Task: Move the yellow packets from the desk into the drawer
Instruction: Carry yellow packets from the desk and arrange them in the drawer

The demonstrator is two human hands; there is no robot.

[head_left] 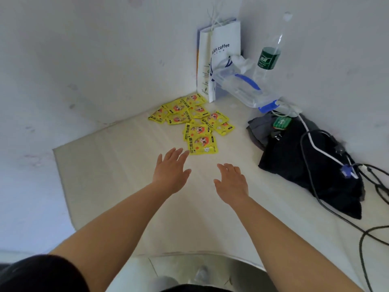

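The pale cream desk (117,165) is pushed into a corner where two white walls (84,49) meet, both a little scuffed and marked. Against that corner stands a white paper coffee bag (223,57). Right of the bag lean a clear plastic box with blue clips (240,85) and a water bottle with a green label (270,53). Further right of the bag, black fabric (305,165) lies heaped under tangled cables (324,148). The light is soft and even.

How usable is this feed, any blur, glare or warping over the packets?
Head view: even, soft light, no glare on the yellow packets; wide-angle bending curves the desk edges; packet print is soft; both hands, left hand and right hand, look reasonably sharp.
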